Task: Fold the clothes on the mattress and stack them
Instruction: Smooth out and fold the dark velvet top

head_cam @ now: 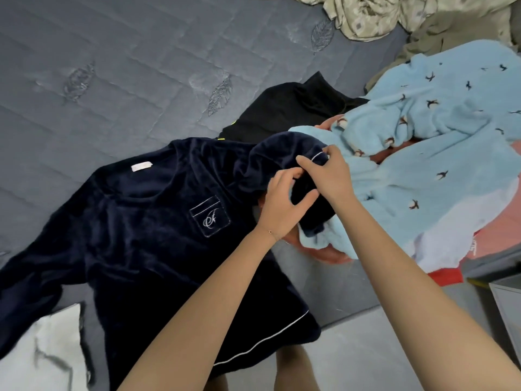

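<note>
I am seeing a white cloth (42, 351) lying at the near-left corner of the mattress (112, 66), touching the navy velvet pajama top (135, 238). The top is lying pocket-up along the mattress's near edge. At the top's right side, the left hand (282, 207) is curling its grip round the sleeve (270, 156), and the right hand (328, 177) is pinching the sleeve's white-piped cuff in a narrow grip. Just behind them a black garment (287, 108) is lying, and a light blue fleece garment (439, 142) is sprawling toward the right edge.

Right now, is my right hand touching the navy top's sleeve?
Touching. The head view shows the right hand pinching the navy top at its white-piped sleeve cuff.
</note>
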Available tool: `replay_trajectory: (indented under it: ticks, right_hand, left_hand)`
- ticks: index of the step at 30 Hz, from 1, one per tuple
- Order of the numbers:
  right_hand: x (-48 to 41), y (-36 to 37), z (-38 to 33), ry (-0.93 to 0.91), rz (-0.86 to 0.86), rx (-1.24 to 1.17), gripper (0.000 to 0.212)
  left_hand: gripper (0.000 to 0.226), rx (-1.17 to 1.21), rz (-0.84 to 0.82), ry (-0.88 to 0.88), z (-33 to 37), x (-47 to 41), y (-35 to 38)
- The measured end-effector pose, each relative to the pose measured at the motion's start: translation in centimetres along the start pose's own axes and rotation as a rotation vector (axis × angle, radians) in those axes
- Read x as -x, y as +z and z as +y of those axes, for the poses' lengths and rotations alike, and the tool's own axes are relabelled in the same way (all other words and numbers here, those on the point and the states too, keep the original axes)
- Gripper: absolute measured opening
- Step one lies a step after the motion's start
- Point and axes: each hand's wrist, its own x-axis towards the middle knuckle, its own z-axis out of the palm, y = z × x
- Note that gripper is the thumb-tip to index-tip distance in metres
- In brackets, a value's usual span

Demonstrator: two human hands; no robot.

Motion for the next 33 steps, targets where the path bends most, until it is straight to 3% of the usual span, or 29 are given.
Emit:
replay_trajectory:
  ticks: [2,5,8,12,15,18,21,26,29,33]
  right_hand:
    - [1.1,2.4,-1.3,0.059,-0.061,-0.131,0.037]
    - [2.8,6.4,-3.1,0.111,-0.211,-0.272,0.032]
    - [4.6,10.5,-4.3,0.121,-0.395,-0.383,0.025]
    - [5.4,15.2,-3.6,-0.111,-0.476,0.047,0.038]
    - [5.5,18.1,-2.5,-0.283,-0.466,0.456,0.054]
    - [6.2,21.0,-1.7,-0.321,-0.469,0.671,0.064]
    - [6.6,23.4,-1.1,-0.336,-0.462,0.763,0.074]
    - [6.9,26.5,0.0,-0.412,-0.454,0.962,0.079]
    - [7.0,27.8,0.6,-0.474,-0.389,1.074,0.061]
    - [7.1,28.9,0.5,-0.507,-0.262,0.932,0.033]
  left_hand:
    - [0.065,0.191,-0.096,-0.112,-1.0,0.9,-2.6]
    - [0.088,0.262,-0.112,-0.166,-3.3,2.3,-6.7]
    - [0.06,0.252,0.118,-0.249,-6.4,3.8,-10.7]
    - [0.017,0.259,0.51,-0.327,-10.9,5.6,-17.2]
    - [0.011,0.27,0.693,-0.34,-13.8,6.8,-21.5]
    - [0.02,0.236,0.823,-0.389,-16.9,8.2,-25.3]
    - [0.031,0.18,0.838,-0.418,-19.7,9.8,-27.9]
    - [0.029,0.185,0.846,-0.478,-23.1,12.0,-31.0]
    - [0.028,0.18,0.838,-0.475,-24.8,12.8,-32.5]
    - [0.037,0.163,0.791,-0.454,-25.9,12.9,-33.6]
